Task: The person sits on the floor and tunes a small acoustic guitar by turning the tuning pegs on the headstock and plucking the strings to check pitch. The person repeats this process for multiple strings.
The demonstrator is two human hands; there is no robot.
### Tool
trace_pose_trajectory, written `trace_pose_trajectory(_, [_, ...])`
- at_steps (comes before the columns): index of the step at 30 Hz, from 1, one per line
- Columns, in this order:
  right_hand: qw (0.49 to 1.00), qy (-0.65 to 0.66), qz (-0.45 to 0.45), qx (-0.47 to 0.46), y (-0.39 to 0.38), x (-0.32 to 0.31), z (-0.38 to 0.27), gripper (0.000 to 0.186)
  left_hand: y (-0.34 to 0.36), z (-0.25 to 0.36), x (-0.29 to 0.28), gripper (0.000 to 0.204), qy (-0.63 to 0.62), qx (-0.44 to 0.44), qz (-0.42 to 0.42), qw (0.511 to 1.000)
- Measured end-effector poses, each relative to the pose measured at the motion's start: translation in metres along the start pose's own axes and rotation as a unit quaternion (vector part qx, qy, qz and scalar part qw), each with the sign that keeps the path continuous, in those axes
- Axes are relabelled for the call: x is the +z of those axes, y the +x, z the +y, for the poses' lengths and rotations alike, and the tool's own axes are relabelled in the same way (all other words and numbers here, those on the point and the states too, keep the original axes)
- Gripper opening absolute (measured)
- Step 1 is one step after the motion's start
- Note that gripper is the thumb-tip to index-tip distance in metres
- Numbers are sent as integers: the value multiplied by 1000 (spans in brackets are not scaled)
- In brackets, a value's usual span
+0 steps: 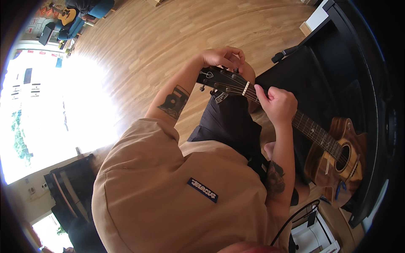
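Note:
An acoustic guitar (355, 165) with a dark wood body and a pale-ringed sound hole lies at the right, its neck slanting up to the left across my lap. Just below the nut, my right hand (279, 105) is wrapped round the neck (312, 130), thumb along its near side. My left hand (222, 57) reaches over the far edge of the black headstock (215, 77), fingers curled closed at a tuning peg (236, 71). Several strings run over the white nut (246, 88). A small blue object (338, 190) lies against the guitar's body; its kind is unclear.
A black padded surface (282, 71) and dark panel (350, 55) stand at the right. Wood floor (156, 38) stretches ahead, with bright windows (55, 114) at left. Another guitar (67, 16) is far left beside a seated person. A black cable (291, 219) hangs lower right.

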State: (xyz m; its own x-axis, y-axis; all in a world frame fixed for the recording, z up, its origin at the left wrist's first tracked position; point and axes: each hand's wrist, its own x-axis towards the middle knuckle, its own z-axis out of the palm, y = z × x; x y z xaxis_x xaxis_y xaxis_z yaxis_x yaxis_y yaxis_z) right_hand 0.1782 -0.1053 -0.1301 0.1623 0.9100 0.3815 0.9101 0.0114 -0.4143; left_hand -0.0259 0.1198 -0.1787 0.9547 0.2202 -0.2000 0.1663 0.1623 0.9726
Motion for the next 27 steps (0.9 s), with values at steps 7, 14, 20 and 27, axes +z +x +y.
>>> trace_pose_trajectory(7, [1000,1,5,0,2,-4,0,57,13,-9,6,18,109,-16,12,994])
trace_pose_trajectory(14, [1000,11,-2,-9,5,-1,1,60,7,-28,-9,22,11,-84,-17,996])
trace_pose_trajectory(20, [999,27,14,-18,3,-6,-5,63,11,6,14,24,184,-97,32,978])
trace_pose_trajectory(27, [998,22,43,-32,3,5,4,60,2,-18,-9,13,32,-52,37,997])
